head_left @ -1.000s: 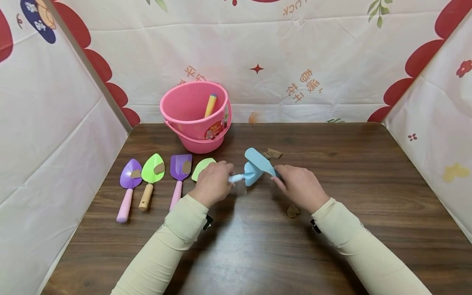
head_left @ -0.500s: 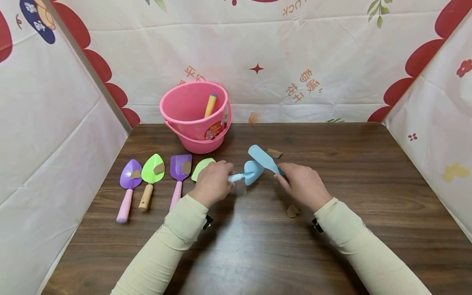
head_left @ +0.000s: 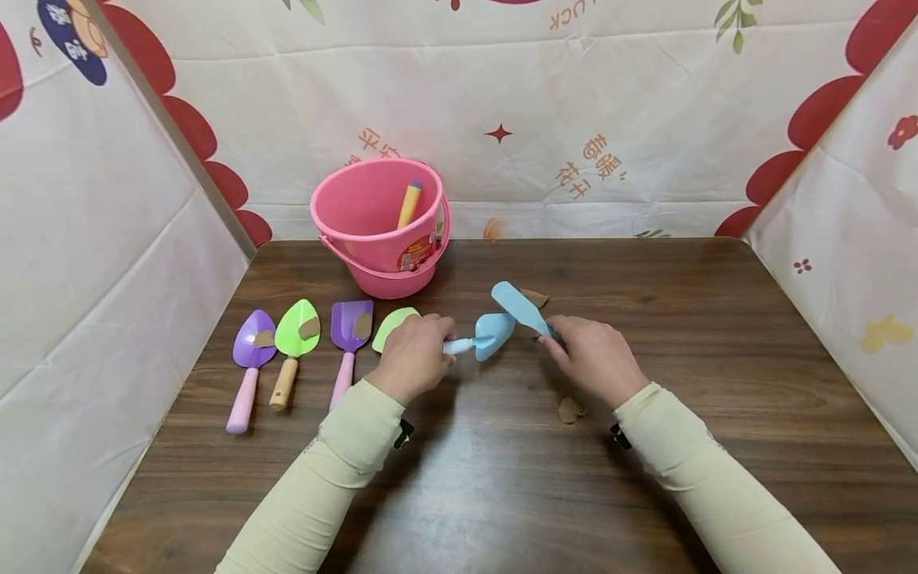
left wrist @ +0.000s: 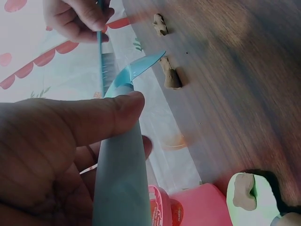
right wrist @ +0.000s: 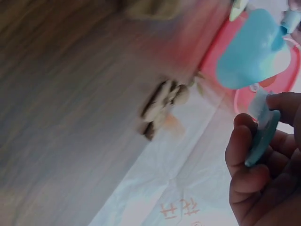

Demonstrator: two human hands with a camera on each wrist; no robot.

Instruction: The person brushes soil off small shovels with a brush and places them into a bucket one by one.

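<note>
Purple pointed plastic shovel: laid leftmost, handle near, perhaps for easy reach.
Left hand: fingers closed around the handle of a light-blue plastic scoop, back upward.
Its blade: turned right, seemingly so that sweepings can be received.
Flat blue plastic brush: angled far-left beside the scoop, contact uncertain.
Crumpled brown scrap: seen near on the surface, uncollected.
Right hand: brush pinched by curled fingers, forearm slanted from near right.

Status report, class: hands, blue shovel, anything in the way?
Left hand grips blue shovel. Right hand holds blue brush. Brown pieces on table; nothing visibly blocking.
</note>
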